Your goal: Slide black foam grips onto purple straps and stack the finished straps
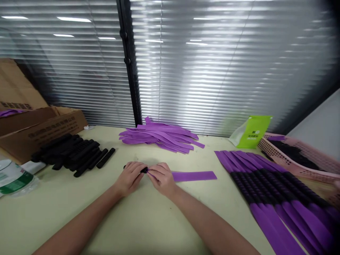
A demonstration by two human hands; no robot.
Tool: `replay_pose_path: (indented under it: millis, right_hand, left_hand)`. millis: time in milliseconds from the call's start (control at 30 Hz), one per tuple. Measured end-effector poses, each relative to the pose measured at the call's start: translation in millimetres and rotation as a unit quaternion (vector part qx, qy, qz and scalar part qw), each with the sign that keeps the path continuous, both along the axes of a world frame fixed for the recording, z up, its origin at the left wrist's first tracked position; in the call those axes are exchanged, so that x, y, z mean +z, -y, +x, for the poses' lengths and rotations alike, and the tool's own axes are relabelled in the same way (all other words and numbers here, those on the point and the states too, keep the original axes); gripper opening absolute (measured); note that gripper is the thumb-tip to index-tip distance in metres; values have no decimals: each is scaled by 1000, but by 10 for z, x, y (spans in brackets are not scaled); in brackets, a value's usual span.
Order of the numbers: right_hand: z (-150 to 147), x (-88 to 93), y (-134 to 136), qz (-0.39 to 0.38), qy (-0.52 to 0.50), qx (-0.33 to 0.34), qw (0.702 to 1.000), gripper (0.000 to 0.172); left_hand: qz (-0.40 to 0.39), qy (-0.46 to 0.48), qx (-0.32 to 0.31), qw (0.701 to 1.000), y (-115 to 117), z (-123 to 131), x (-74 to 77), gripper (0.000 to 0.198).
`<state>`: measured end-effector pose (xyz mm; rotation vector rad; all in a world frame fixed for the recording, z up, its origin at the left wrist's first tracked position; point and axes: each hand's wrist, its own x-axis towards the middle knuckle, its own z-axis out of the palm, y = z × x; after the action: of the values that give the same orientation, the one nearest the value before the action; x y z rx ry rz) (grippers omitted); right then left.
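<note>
My left hand (130,177) is closed around a black foam tube (143,170) lying on the table; only its ends show. My right hand (162,178) pinches the near end of a flat purple band (195,175) right at the tube's mouth. The band stretches away to the right on the table. Both hands meet at the middle of the table.
A heap of loose purple bands (160,136) lies behind the hands. Several black tubes (75,154) are piled at left, beside cardboard boxes (39,129). Rows of purple bands with black tubes on them (268,177) lie at right, near a pink basket (305,159) and a green pouch (253,131).
</note>
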<state>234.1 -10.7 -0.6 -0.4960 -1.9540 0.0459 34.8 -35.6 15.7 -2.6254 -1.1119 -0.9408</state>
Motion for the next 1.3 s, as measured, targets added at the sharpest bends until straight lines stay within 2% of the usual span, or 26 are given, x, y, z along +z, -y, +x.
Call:
replay_pose_path:
  millis: [167, 400, 567, 767, 1033, 1300]
  right_hand:
    - [-3, -15, -24, -14, 48, -43, 998, 8]
    - [-25, -19, -1, -31, 61, -85, 994, 14]
    - [-4, 15, 9, -47, 18, -60, 997, 24]
    - [21, 5, -23, -35, -15, -21, 999, 18]
    - [14, -56, -77, -53, -9, 9, 999, 20]
    - [45, 23, -44, -37, 37, 7, 999, 22]
  left_hand:
    - [-2, -7, -1, 1000, 6, 17, -10, 33]
    - [9, -20, 27, 999, -33, -27, 36, 29]
    - [4, -19, 37, 999, -46, -100, 80, 30]
    - [3, -29, 30, 999, -60, -122, 57, 31]
    - [3, -6, 24, 1000, -85, -117, 12, 30]
    - [-19, 19, -1, 1000, -63, -84, 2, 31]
